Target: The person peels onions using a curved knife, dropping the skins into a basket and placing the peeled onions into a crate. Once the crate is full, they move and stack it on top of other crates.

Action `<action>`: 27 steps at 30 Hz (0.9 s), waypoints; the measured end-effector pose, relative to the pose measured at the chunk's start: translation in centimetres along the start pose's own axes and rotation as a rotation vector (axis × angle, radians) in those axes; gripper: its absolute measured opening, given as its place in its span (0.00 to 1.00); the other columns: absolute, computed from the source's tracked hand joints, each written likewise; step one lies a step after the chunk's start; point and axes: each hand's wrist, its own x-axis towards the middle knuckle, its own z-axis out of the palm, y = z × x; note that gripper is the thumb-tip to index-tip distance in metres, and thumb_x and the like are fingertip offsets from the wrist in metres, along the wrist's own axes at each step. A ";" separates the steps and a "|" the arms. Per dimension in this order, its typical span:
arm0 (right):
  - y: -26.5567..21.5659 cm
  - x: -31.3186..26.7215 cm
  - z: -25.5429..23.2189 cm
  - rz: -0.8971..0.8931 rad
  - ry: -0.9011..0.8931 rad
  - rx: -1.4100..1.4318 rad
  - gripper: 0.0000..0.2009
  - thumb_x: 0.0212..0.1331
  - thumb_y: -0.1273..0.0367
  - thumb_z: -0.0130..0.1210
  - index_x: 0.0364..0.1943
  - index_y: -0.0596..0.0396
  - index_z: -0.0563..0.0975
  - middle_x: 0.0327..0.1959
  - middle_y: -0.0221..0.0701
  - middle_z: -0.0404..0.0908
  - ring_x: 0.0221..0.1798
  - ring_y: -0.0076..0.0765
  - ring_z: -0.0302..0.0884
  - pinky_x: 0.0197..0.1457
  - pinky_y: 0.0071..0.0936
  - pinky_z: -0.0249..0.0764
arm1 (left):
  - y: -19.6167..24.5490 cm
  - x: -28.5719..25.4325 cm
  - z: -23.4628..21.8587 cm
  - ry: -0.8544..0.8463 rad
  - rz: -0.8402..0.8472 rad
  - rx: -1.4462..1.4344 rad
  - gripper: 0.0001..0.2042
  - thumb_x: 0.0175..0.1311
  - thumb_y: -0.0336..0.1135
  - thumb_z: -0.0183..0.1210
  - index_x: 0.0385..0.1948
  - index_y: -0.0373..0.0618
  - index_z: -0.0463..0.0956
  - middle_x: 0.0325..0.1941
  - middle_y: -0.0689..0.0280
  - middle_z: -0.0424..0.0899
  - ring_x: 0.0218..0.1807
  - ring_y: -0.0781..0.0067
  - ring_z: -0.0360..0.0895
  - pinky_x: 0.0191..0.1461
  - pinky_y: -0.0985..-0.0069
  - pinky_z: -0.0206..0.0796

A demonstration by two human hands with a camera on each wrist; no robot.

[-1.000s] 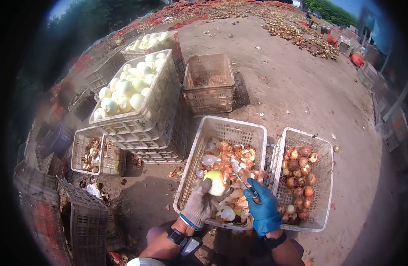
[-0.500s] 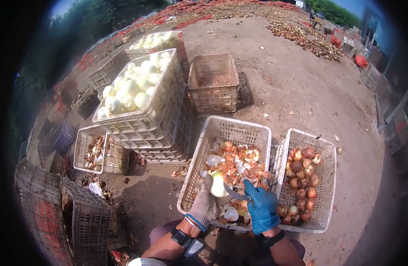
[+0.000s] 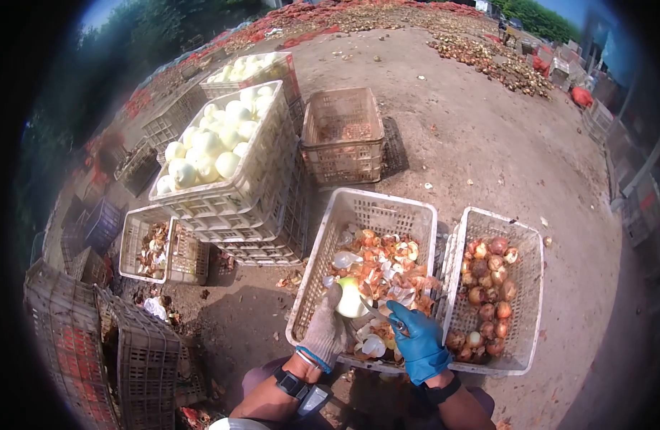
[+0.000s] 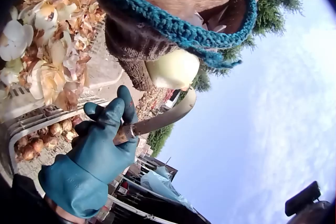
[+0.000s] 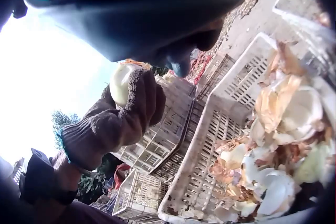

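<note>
In the head view my left hand point(image 3: 324, 328), in a knitted glove, holds a pale peeled onion point(image 3: 351, 299) with a greenish top over a crate point(image 3: 308, 292) of onion skins. The left wrist view shows the same onion point(image 4: 173, 69) partly behind the glove and cuff. My right hand point(image 3: 421, 337), in a blue rubber glove, grips a knife by its handle. The curved blade point(image 4: 169, 116) points toward the onion, its tip close below it. In the right wrist view, the gloved left hand point(image 5: 118, 121) has its fingers wrapped round the onion, while the knife is hidden.
Right of the skins stands a crate point(image 3: 534, 315) of unpeeled onions. Stacked crates point(image 3: 272, 208) at the left hold peeled onions point(image 3: 208, 143) on top. Behind is a brown crate point(image 3: 343, 154); more crates point(image 3: 140, 344) stand at the near left.
Brown skin seen on the onion's right side a second ago no longer shows. The knife has swung from pointing up to lying across toward the onion, and the right hand has shifted slightly left.
</note>
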 end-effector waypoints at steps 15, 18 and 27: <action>2.0 -0.6 2.8 0.616 -0.144 0.821 0.22 0.66 0.64 0.68 0.62 0.51 0.80 0.40 0.30 0.88 0.41 0.29 0.85 0.49 0.32 0.81 | -0.5 0.4 -0.5 0.021 0.014 0.028 0.21 0.78 0.49 0.56 0.63 0.46 0.71 0.59 0.56 0.82 0.57 0.54 0.84 0.59 0.51 0.83; -0.7 0.5 0.3 0.400 -0.105 0.624 0.24 0.65 0.62 0.70 0.63 0.53 0.79 0.42 0.27 0.87 0.47 0.25 0.82 0.56 0.29 0.79 | -0.5 0.4 -0.8 -0.029 0.044 0.108 0.21 0.76 0.40 0.60 0.66 0.46 0.69 0.60 0.56 0.80 0.60 0.54 0.82 0.65 0.52 0.79; -1.3 0.9 -0.9 0.147 0.137 0.450 0.08 0.63 0.73 0.69 0.43 0.57 0.83 0.37 0.33 0.84 0.37 0.27 0.80 0.43 0.27 0.78 | -0.8 -1.4 1.0 -0.164 -0.082 0.141 0.31 0.68 0.29 0.65 0.70 0.41 0.60 0.61 0.55 0.77 0.60 0.58 0.81 0.64 0.60 0.80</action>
